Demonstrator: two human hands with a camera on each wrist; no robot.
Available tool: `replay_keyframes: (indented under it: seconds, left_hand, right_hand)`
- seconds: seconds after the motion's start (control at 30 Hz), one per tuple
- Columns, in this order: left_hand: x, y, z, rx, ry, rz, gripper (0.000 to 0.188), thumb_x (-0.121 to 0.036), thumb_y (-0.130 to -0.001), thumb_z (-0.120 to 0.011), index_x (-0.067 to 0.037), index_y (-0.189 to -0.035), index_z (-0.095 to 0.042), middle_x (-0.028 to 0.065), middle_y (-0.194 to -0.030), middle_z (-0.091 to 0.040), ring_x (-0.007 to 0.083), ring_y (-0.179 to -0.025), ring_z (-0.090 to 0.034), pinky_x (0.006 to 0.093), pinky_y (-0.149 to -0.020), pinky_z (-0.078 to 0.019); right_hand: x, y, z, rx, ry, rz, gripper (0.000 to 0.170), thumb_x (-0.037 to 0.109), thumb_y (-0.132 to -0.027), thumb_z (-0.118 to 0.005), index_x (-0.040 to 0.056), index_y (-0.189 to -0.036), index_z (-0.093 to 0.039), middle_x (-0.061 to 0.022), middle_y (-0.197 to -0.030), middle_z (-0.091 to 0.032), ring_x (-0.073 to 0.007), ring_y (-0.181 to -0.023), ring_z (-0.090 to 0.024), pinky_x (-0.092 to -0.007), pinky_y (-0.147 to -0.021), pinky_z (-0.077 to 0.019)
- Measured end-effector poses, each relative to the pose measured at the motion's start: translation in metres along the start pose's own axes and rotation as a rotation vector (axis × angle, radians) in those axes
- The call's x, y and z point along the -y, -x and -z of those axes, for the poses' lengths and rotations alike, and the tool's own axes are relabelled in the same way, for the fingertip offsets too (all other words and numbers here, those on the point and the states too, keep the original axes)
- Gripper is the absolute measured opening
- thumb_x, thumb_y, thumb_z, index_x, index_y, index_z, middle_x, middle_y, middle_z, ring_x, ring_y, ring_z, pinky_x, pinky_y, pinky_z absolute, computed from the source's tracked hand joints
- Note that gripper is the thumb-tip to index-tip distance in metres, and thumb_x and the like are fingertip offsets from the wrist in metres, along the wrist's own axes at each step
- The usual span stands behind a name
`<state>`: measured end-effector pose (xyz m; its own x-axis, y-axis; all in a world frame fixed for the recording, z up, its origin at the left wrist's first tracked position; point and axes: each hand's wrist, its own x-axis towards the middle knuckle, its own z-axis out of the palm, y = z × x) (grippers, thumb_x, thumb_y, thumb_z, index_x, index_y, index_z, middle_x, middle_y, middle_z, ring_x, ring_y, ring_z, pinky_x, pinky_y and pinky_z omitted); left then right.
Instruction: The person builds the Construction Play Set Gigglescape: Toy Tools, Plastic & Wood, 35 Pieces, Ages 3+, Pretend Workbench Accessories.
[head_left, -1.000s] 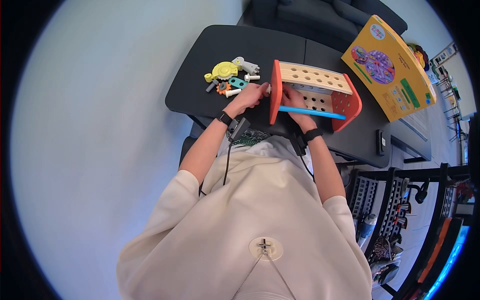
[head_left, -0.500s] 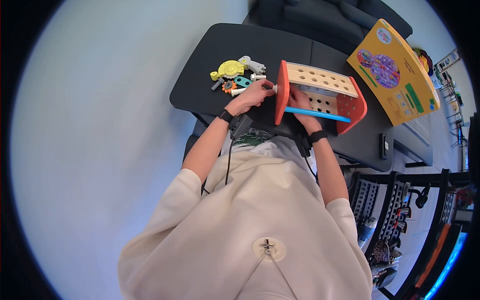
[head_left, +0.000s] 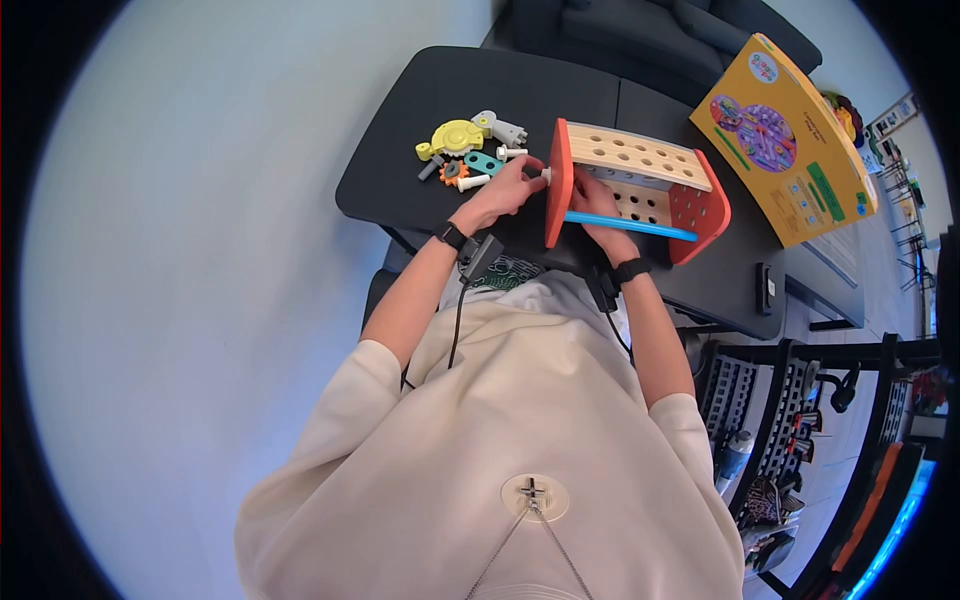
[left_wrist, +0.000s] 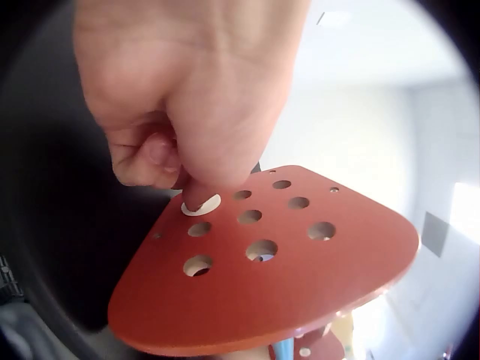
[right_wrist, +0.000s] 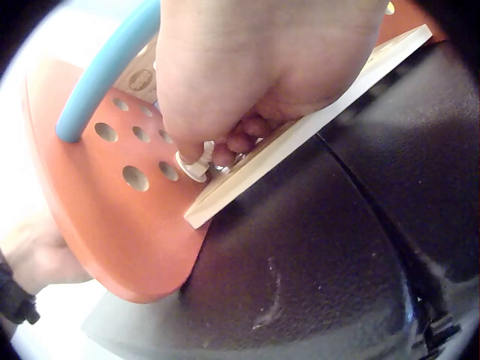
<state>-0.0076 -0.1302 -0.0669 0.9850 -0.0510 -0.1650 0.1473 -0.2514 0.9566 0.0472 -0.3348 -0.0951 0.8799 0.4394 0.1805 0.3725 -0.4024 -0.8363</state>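
Observation:
My left hand (head_left: pixel 507 190) is at the outer face of the toy workbench's red end panel (left_wrist: pixel 300 259). Its fingers pinch the head of a white toy bolt (left_wrist: pixel 213 202), which sits at one of the panel's holes. Inside the frame, under the blue bar (head_left: pixel 640 227), my right hand (right_wrist: pixel 262 67) reaches to the panel's inner face. Its thumb and fingers are curled round a white toy nut (right_wrist: pixel 196 166) close against that face, beside the lower wooden board (right_wrist: pixel 247 172). The fingers partly hide both white pieces.
Left of the workbench on the black table (head_left: pixel 480 85) lie a yellow toy saw (head_left: pixel 452 138), a grey piece (head_left: pixel 500 128), a teal strip (head_left: pixel 484 163), an orange gear (head_left: pixel 453 174) and white bolts. A yellow box (head_left: pixel 785 140) stands at the right. A small black object (head_left: pixel 765 288) lies near the right edge.
My left hand's fingers have shifted their hold and now reach straighter to the bolt's head. The right hand stays inside the workbench. The head view has tilted slightly.

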Motion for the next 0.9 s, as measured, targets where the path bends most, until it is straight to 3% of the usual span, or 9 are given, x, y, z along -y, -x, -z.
replay_keyframes:
  seconds: [0.07,0.17,0.5,0.6,0.67,0.7,0.77,0.9]
  left_hand:
    - [-0.01,0.001,-0.001,-0.046,0.096,0.184,0.042,-0.045,-0.109,-0.059,-0.006,-0.124,-0.063,-0.0034,-0.086,-0.051,0.0056,-0.063,-0.044,0.0234,-0.052,-0.036]
    - [-0.006,-0.007,0.003,0.057,0.042,0.232,0.042,-0.044,-0.109,-0.059,-0.007,-0.127,-0.059,-0.0029,-0.088,-0.051,0.0055,-0.065,-0.044,0.0234,-0.052,-0.0365]
    - [0.0,-0.004,-0.003,0.008,-0.022,0.038,0.026,-0.031,-0.113,-0.057,-0.006,-0.122,-0.058,-0.001,-0.085,-0.055,0.0054,-0.066,-0.046,0.0237,-0.053,-0.0365]
    - [0.007,-0.007,-0.004,-0.041,-0.167,-0.033,0.027,-0.03,-0.112,-0.058,-0.005,-0.122,-0.059,0.0045,-0.085,-0.061,0.0113,-0.07,-0.054,0.0297,-0.058,-0.0434]
    - [0.017,-0.012,-0.004,-0.138,-0.37,-0.277,0.028,-0.027,-0.11,-0.06,-0.002,-0.122,-0.06,0.0128,-0.089,-0.068,0.0237,-0.076,-0.064,0.038,-0.068,-0.0499]
    - [0.022,-0.014,-0.004,-0.137,-0.37,-0.277,0.028,-0.027,-0.11,-0.06,-0.002,-0.122,-0.06,0.0128,-0.089,-0.068,0.0237,-0.076,-0.064,0.038,-0.068,-0.0499]
    - [0.01,-0.007,-0.001,-0.111,-0.446,-0.257,0.027,-0.024,-0.108,-0.062,-0.001,-0.122,-0.061,0.0199,-0.099,-0.072,0.0369,-0.088,-0.07,0.0447,-0.079,-0.0522]
    - [0.007,-0.006,0.001,-0.101,-0.498,-0.297,0.026,-0.022,-0.108,-0.062,-0.001,-0.124,-0.061,0.0221,-0.103,-0.073,0.0421,-0.095,-0.07,0.0475,-0.08,-0.0525]
  right_hand:
    - [0.0,0.0,0.0,-0.006,-0.018,-0.002,0.027,0.024,-0.106,-0.064,0.0082,-0.128,-0.069,-0.0213,-0.104,-0.076,-0.0359,-0.094,-0.076,-0.0417,-0.083,-0.0573]
    - [-0.004,-0.001,-0.001,-0.018,-0.019,0.023,0.027,0.024,-0.106,-0.064,0.0084,-0.128,-0.069,-0.0219,-0.105,-0.076,-0.0364,-0.097,-0.076,-0.042,-0.084,-0.0575]
    - [-0.007,-0.002,-0.002,-0.005,-0.018,0.003,0.027,0.024,-0.106,-0.064,0.0086,-0.128,-0.069,-0.0229,-0.108,-0.076,-0.04,-0.103,-0.075,-0.0435,-0.087,-0.0577]
    - [-0.007,-0.002,-0.002,0.0,-0.045,0.003,0.027,0.024,-0.106,-0.063,0.0085,-0.128,-0.068,-0.0233,-0.108,-0.076,-0.0406,-0.104,-0.075,-0.044,-0.088,-0.0575]
    - [-0.004,0.0,-0.002,-0.002,-0.04,-0.011,0.028,0.024,-0.107,-0.063,0.0082,-0.129,-0.068,-0.0235,-0.109,-0.076,-0.0413,-0.105,-0.074,-0.0447,-0.088,-0.0574]
    - [-0.003,0.0,-0.001,-0.002,-0.04,-0.012,0.028,0.024,-0.107,-0.063,0.0082,-0.129,-0.068,-0.0235,-0.109,-0.076,-0.0413,-0.105,-0.074,-0.0447,-0.088,-0.0574]
    - [-0.004,-0.002,-0.001,0.013,-0.001,-0.029,0.028,0.024,-0.107,-0.061,0.0079,-0.129,-0.068,-0.0239,-0.109,-0.076,-0.0419,-0.105,-0.074,-0.0453,-0.089,-0.0572]
    - [-0.007,-0.004,-0.002,0.018,0.041,-0.015,0.029,0.025,-0.108,-0.059,0.0071,-0.129,-0.068,-0.0244,-0.11,-0.076,-0.0428,-0.106,-0.073,-0.046,-0.09,-0.0567]
